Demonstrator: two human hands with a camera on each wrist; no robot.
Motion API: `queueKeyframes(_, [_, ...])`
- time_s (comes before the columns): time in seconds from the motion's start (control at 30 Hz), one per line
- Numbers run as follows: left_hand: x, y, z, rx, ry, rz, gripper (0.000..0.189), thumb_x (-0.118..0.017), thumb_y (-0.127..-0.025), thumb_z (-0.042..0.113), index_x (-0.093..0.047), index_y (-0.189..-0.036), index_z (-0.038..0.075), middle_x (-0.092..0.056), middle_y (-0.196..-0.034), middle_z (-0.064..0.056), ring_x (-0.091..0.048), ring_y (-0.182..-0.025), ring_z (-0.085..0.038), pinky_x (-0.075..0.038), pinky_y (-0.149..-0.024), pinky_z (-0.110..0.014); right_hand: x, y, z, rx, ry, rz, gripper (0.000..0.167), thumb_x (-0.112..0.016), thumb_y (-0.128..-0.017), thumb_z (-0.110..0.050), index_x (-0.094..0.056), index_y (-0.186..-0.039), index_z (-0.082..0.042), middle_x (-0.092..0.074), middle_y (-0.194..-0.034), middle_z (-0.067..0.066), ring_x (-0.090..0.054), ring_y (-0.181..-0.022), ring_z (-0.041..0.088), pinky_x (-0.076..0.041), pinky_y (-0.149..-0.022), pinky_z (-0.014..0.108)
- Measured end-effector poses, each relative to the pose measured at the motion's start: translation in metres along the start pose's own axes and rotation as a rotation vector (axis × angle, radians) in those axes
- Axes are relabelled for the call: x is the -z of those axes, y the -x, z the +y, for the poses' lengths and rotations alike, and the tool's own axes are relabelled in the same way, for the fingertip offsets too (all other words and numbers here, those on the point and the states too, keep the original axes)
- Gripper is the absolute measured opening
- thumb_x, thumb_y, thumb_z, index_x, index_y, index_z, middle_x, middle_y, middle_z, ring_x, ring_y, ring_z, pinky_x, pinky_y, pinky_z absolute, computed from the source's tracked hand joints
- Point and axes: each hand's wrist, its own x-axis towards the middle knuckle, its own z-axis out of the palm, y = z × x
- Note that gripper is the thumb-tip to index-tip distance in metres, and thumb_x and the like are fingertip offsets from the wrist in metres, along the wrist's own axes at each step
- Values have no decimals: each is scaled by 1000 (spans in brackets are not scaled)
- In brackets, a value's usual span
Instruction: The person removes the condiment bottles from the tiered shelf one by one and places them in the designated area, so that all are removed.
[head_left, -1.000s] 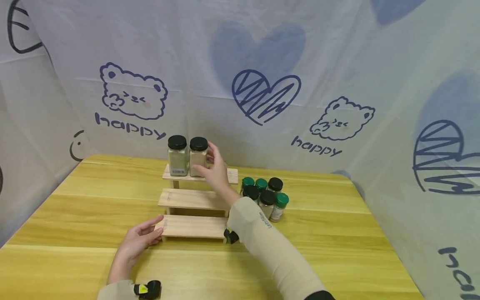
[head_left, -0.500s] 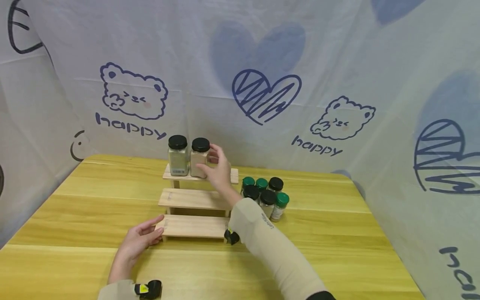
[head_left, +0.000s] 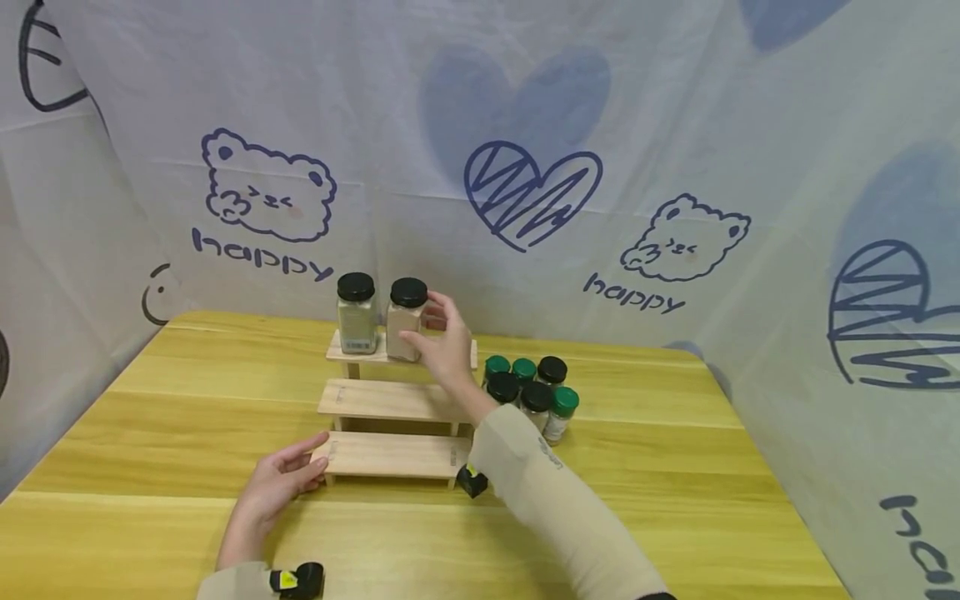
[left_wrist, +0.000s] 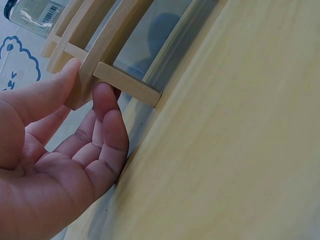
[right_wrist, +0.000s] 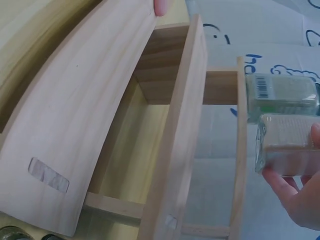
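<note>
A three-step wooden rack (head_left: 390, 454) stands on the table. My left hand (head_left: 273, 487) grips the left end of its lowest shelf, thumb on top and fingers beneath, as the left wrist view shows at the shelf end (left_wrist: 87, 82). On the top shelf, my right hand (head_left: 448, 350) holds a black-lidded spice jar (head_left: 405, 329) of pale brown powder between thumb and fingers. Left of it, a second black-lidded jar (head_left: 357, 321) with greenish contents stands upright, a small gap between them. In the right wrist view the held jar (right_wrist: 287, 142) appears beside the labelled jar (right_wrist: 282, 92).
Several smaller jars with green lids (head_left: 564, 402) and black lids (head_left: 536, 397) cluster on the table right of the rack, close by my right forearm. A patterned cloth (head_left: 525, 100) hangs behind the wooden table (head_left: 660, 467).
My right hand has shifted the brown-powder jar slightly to the right along the top shelf, widening the gap to the greenish jar. My left hand keeps its place on the rack.
</note>
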Motion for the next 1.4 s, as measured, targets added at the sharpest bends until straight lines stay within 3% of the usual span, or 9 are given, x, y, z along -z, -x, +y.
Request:
queueKeyframes(0.27, [0, 2, 0, -8, -9, -7, 50, -61, -85, 8, -41, -130, -2, -59, -91, -4, -57, -77, -13, -50, -70, -26, 9, 10, -5, -2, -17, -23, 57, -76, -69, -5, -52, -120, -6, -58, -104, 10, -56, -90, 22, -49, -72, 26])
queueKeyframes(0.57, [1, 2, -2, 8, -2, -14, 51, -62, -85, 12, -41, -130, -1, -59, -93, -4, -57, -77, -13, -50, -70, -27, 22, 23, -7, -20, -61, -57, 57, -76, -68, -3, -52, -119, -2, -58, -103, 15, -56, -89, 32, -49, -74, 33])
queueKeyframes(0.83, [0, 2, -2, 12, 4, -7, 51, -61, -85, 12, -41, -130, 0, -58, -92, -4, -57, -77, -13, -50, -70, -27, 39, 44, -37, -14, -61, -66, 52, -72, -70, 5, -50, -117, 7, -57, -98, 22, -56, -84, 36, -50, -70, 34])
queueKeyframes(1.03, [-1, 2, -3, 13, -4, -12, 51, -61, -85, 12, -41, -131, -1, -58, -93, -4, -57, -78, -13, -50, -70, -27, 46, 48, -19, 6, -99, -62, 53, -74, -68, 5, -51, -116, 6, -59, -97, 23, -57, -83, 36, -49, -73, 43])
queueKeyframes(1.27, [-1, 1, -1, 14, -4, -12, 51, -61, -85, 12, -41, -130, -1, -58, -93, -4, -57, -77, -13, -49, -71, -27, 58, 56, -7, 13, -94, -53, 54, -76, -68, -1, -53, -117, 0, -61, -97, 16, -58, -81, 27, -49, -69, 32])
queueKeyframes(1.4, [-1, 0, -2, 14, -2, -14, 51, -62, -85, 12, -41, -130, -1, -60, -93, -3, -58, -77, -13, -50, -70, -27, 66, 63, -7, 31, -90, -57, 54, -76, -68, 0, -53, -117, 0, -61, -97, 16, -58, -81, 28, -49, -69, 34])
